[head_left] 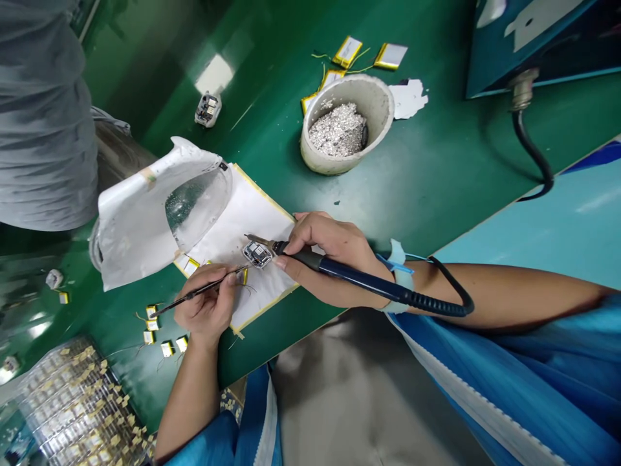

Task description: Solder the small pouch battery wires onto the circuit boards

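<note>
While the left hand [206, 310] is pinching tweezers [204, 289] at the white pad's [242, 213] near edge, a small circuit board [257, 254] is lying on the pad just right of their tips, and the right hand [330, 255] is gripping a soldering iron [354, 278], tip by the board.

Bowl [334, 163] of metal scraps [337, 129] near flat batteries [391, 56].

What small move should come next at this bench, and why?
Probably ease the tip of the soldering iron onto the far edge of the circuit board: the right hand holds it there, and the left hand points tweezers at the board from the other side.
</note>
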{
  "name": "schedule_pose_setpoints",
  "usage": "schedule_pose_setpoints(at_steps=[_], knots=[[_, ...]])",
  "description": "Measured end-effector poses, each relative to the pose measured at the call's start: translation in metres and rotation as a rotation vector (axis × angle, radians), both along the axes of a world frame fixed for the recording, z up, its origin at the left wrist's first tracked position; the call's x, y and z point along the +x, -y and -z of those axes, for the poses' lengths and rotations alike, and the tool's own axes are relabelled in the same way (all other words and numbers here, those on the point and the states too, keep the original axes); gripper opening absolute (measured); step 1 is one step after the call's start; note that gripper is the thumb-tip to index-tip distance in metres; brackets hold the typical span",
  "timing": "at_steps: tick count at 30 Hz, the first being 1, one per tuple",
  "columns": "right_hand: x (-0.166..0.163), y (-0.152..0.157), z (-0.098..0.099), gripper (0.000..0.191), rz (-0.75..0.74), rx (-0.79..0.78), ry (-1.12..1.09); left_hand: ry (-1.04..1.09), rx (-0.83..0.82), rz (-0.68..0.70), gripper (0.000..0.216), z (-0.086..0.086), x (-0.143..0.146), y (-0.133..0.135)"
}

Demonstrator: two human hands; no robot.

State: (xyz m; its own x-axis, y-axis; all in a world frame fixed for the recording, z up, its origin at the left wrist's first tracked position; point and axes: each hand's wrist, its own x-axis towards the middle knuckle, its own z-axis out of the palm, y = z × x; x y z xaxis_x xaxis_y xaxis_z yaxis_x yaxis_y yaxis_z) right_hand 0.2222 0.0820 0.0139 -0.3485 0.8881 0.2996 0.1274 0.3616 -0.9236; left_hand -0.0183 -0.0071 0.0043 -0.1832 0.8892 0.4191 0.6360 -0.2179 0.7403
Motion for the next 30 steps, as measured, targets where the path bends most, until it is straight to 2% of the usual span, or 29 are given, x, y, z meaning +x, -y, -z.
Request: schedule_pose_setpoints(at_steps=[3,6,10,16,30], knots=[[0.0,0.0,0.0,0.016,0.004,-0.02,0.002,0.004,-0.001,0.021,0.015,0.003,0.002,-0.002],[0.001,0.0,0.0,0.016,0.004,-0.013,-0.009,0.009,-0.02,-0.076,0.014,0.008,0.005,-0.003],[0.002,0.0,0.0,0.017,-0.016,0.001,0.011,-0.05,-0.134,-0.157,0.016,0.011,0.009,-0.003],[0.002,0.001,0.0,0.017,-0.045,0.018,0.046,-0.212,-0.088,-0.117,0.01,0.002,0.012,-0.007],[0.001,0.002,0.001,0.017,-0.084,0.049,0.078,-0.232,-0.053,-0.112,0.009,0.003,0.011,-0.008]])
